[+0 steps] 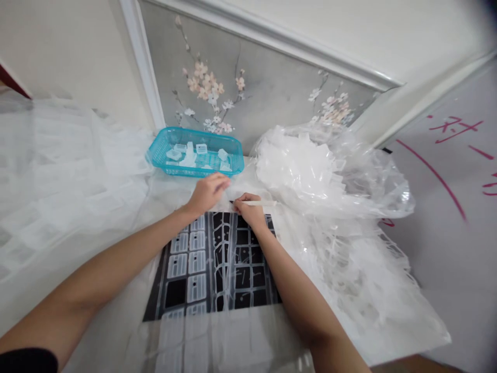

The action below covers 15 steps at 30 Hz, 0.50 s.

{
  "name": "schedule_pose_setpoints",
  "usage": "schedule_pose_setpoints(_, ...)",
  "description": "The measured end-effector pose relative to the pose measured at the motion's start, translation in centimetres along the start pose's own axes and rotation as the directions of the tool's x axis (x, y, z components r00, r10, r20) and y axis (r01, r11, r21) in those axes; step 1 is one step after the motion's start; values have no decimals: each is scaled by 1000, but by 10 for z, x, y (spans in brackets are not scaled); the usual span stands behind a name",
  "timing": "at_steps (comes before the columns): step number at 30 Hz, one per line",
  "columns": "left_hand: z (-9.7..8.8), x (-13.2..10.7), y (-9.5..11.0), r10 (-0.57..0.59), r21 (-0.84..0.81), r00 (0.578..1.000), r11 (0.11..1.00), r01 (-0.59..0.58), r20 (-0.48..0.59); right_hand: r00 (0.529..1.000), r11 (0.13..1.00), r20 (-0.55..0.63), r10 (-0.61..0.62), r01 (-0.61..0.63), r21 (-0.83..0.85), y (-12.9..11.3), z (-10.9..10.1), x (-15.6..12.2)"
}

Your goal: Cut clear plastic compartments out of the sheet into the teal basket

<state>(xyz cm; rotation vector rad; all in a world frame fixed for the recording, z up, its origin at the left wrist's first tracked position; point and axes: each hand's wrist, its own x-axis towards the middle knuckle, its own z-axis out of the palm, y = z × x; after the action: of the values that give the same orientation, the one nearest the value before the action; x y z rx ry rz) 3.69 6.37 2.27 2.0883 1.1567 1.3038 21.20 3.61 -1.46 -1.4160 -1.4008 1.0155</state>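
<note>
My right hand [250,208] grips a slim white pen-like tool [266,203] with a dark tip that points left. Just left of it, my left hand [209,192] hovers by the front rim of a blue plastic basket [159,158], its fingers curled together; whether something small is between them is hidden. Under my forearms lies a black mat [155,298], covered by clear plastic sheeting divided into pockets. Several pockets on the left hold translucent ribbed pieces [197,261]. The pockets on the right look flat, with thin strands across them.
Small translucent pieces [189,155] lie in the basket. A clear bag of white pieces [298,163] bulges at the back right, with more plastic sheeting [361,280] below it. Filled sheets [77,171] spread at the left. A framed flower picture [272,88] and a whiteboard [450,248] stand behind.
</note>
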Motion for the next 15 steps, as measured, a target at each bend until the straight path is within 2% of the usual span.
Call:
schedule_pose_setpoints(1,-5,4,9,-115,-199,977,977,78,-180,1000,1000,3,-2,2,-6,0,0,-1)
schedule_pose_setpoints(2,-12,9,19,-242,-399,925,910,111,-293,1000,1000,0,-9,9,-17,0,1,-2)
schedule_pose_setpoints(3,-21,13,33,-355,-578,876,808,112,-327,1000,999,-6,-26,25,-31,-1,1,-4)
schedule_pose_setpoints(4,-31,17,47,-425,-714,859,692,106,-284,999,998,-14,-51,50,-41,-2,1,-7)
schedule_pose_setpoints(5,-41,19,63,-456,-809,866,577,111,-206,997,996,-23,-79,78,-42,-5,0,-11)
schedule_pose_setpoints(7,-61,18,94,-480,-909,876,384,164,-45,989,991,-54,-137,137,-2,-18,-3,-20)
schedule_pose_setpoints(8,-70,15,107,-490,-928,872,318,196,16,985,986,-79,-155,159,45,-28,-7,-26)
schedule_pose_setpoints(9,-77,10,119,-493,-934,868,279,225,62,977,978,-119,-175,187,96,-42,-11,-33)
schedule_pose_setpoints(12,-88,-4,143,-494,-919,863,281,277,110,922,916,-187,-340,370,155,-98,-29,-58)
schedule_pose_setpoints(14,-90,-11,153,-483,-909,865,287,301,134,844,848,-202,-497,522,95,-138,-41,-75)
schedule_pose_setpoints(15,-91,-14,158,-478,-907,865,280,314,151,800,810,-169,-575,586,19,-155,-45,-83)
